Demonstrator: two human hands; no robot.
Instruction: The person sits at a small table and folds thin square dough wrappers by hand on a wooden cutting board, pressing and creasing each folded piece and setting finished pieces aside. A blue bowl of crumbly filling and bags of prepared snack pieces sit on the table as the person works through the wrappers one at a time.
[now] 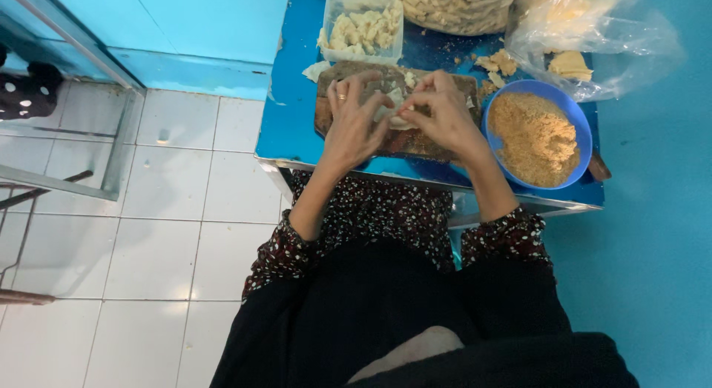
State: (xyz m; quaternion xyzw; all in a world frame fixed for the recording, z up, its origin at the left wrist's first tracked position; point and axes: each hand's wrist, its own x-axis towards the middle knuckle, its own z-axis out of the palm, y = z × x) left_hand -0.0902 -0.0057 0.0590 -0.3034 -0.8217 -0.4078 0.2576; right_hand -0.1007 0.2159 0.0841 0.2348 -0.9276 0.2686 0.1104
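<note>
We are pinching a pale dough piece (397,114) between left hand (354,121) and right hand (443,115) over the brown wooden board (404,140), seemingly mid-fold; a clear plastic tub (363,28) at twelve o'clock is holding finished pieces, and a round blue bowl (586,136) of crumbs at three o'clock is waiting.

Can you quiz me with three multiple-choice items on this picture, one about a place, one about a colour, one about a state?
1. Where does the bowl of crumbs stand relative to the wooden board?
A. To its right
B. To its left
C. On the floor

2. What colour is the tabletop?
A. Red
B. Blue
C. White

3. What are the hands doing?
A. Resting in the lap
B. Gripping the bowl
C. Both pinching a pale piece of dough over the board

Answers:
1 A, the bowl sits right of the board.
2 B, the bare tabletop is blue.
3 C, left hand and right hand meet on the dough.
</note>
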